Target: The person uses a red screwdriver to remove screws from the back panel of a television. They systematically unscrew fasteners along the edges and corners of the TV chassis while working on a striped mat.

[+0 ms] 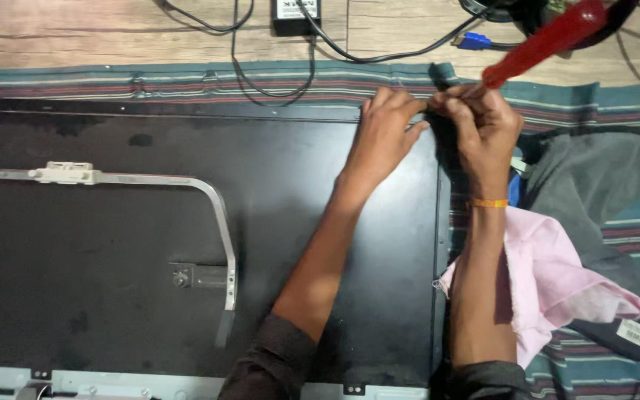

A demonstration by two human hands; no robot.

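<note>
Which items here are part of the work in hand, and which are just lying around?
In use: large black metal panel; red-handled screwdriver in right hand; left hand at the panel's top corner.

Lying about: pink cloth; grey cloth; black power adapter; black cables.

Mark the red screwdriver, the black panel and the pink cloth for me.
red screwdriver (550, 41), head view, middle of its handle.
black panel (112, 237), head view, bare flat surface.
pink cloth (557, 281), head view, its folded middle.

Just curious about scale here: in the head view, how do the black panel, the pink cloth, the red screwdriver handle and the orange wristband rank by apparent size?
1. Black panel, by far the largest.
2. Pink cloth.
3. Red screwdriver handle, though it sits nearer the camera and is partly cut off.
4. Orange wristband, smallest.
</note>
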